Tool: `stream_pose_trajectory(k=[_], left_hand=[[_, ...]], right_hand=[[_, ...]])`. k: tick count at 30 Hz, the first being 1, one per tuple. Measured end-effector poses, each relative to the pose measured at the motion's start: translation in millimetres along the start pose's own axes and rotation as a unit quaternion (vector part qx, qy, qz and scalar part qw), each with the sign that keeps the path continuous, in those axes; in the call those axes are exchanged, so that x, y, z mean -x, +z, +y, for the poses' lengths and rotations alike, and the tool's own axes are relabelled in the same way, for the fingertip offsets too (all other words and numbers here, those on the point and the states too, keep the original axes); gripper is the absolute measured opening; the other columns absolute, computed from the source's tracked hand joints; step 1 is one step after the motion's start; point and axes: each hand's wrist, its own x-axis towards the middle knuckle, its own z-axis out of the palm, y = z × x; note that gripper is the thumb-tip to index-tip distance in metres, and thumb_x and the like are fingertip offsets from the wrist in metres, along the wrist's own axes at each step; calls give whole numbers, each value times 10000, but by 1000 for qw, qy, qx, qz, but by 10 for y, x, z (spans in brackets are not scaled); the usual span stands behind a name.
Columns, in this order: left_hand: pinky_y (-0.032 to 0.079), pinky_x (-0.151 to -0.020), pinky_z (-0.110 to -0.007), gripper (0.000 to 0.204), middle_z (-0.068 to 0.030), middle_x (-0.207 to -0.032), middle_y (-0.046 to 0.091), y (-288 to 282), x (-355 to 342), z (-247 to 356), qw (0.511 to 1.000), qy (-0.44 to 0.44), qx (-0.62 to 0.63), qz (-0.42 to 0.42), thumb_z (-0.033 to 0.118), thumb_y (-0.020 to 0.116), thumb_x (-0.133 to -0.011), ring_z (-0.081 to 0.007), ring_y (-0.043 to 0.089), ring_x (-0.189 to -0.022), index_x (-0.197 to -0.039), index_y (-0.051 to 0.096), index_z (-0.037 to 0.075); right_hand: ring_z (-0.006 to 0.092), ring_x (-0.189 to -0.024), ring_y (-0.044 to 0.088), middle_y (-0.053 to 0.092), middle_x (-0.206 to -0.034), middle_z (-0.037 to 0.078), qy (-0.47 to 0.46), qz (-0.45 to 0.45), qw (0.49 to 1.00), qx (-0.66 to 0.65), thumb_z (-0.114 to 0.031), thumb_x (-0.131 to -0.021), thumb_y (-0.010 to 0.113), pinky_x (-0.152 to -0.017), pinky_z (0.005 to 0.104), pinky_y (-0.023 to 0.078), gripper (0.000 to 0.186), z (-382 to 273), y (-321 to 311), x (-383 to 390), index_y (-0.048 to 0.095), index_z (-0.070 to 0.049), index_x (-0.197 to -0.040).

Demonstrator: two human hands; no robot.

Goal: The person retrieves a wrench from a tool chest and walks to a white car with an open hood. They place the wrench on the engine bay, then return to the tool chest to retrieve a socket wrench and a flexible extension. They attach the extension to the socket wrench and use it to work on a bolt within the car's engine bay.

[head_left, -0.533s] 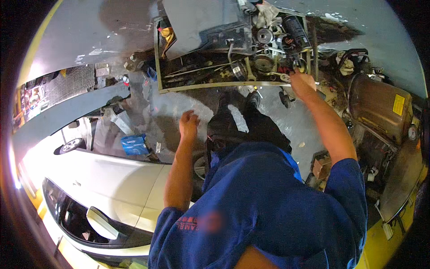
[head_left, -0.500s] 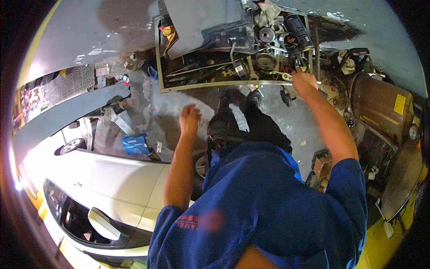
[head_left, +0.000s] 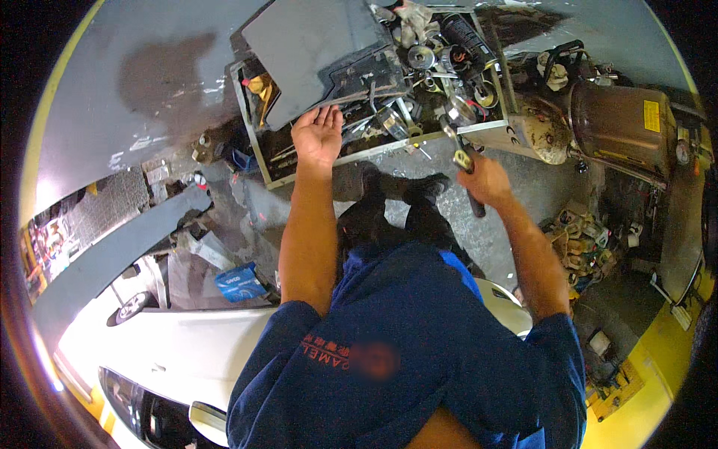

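1. White car [head_left: 194, 340], lower left; blue box [head_left: 239, 283] just beyond it.
2. Yellow cloth [head_left: 259, 87] in left end of metal tray [head_left: 359, 157].
3. Grey panel [head_left: 314, 56] lying tilted across the tray's left and middle.
4. Left hand [head_left: 317, 138]: palm up, grip fairly wide, fingers half curled at panel's near edge; can't tell if touching.
5. Round metal part [head_left: 421, 57] in tray, right of panel.
6. Hand tool [head_left: 463, 159], dark handle, metal shaft: crosses tray's near rim at right, head end over tray, handle end outside.
7. Black can [head_left: 465, 36], tilted, tray's far right.
8. Right hand [head_left: 486, 182]: grip closed around tool's handle, just outside tray.
9. Brown tank [head_left: 621, 127], far right.
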Motion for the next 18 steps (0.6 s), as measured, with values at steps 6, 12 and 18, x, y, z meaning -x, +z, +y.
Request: stream_pose_trajectory(k=[6, 12, 18], left_hand=[[443, -1077, -507, 189, -219, -1071, 593, 203, 117, 239, 1000, 3, -10, -3, 115, 602, -829, -377, 560, -1105, -821, 538, -62], [397, -1115, -591, 326, -297, -1136, 567, 873, 430, 406, 999, 26, -29, 37, 171, 553, -828, -441, 547, -1129, -910, 532, -144], [346, -1146, -588, 443, -308, -1309, 519, 1138, 318, 658, 997, 17, -41, -65, 151, 431, -831, -437, 444, -1321, -1112, 513, -183]], right_hand=[[449, -839, 664, 683, -864, 253, 38, -4, 991, -131, -352, -780, 687, -737, 510, 524, 390, 215, 485, 577, 635, -16, -970], [443, -818, 658, 676, -840, 236, 59, -20, 982, -180, -319, -760, 710, -715, 510, 513, 405, 562, 913, 1023, 618, -23, -1021], [453, -824, 653, 676, -844, 244, 70, -13, 979, -189, -317, -770, 706, -726, 507, 513, 401, 647, 1033, 1062, 619, -29, -1034]])
